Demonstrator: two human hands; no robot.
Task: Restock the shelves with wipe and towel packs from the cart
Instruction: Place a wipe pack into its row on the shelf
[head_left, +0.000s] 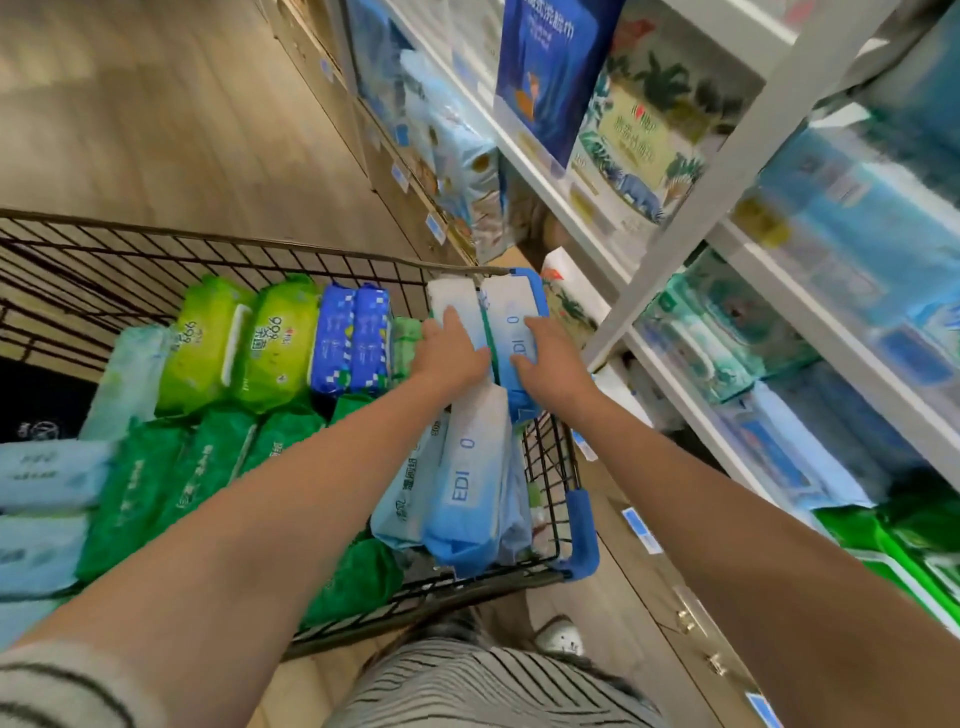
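A black wire cart holds several wipe packs: lime green, blue checked, dark green and pale blue. At its far right corner lies a white-and-blue twin pack marked "EDI", bound by a green strip. My left hand grips the pack's left half. My right hand grips its right half. Another white-and-blue pack stands on edge just below my hands. White shelves on the right carry towel and wipe packs.
The shelf upright slants close to the cart's right side. Blue bumpers cap the cart's corners. Wooden floor stretches away at the left and ahead. My striped clothing and a shoe show below.
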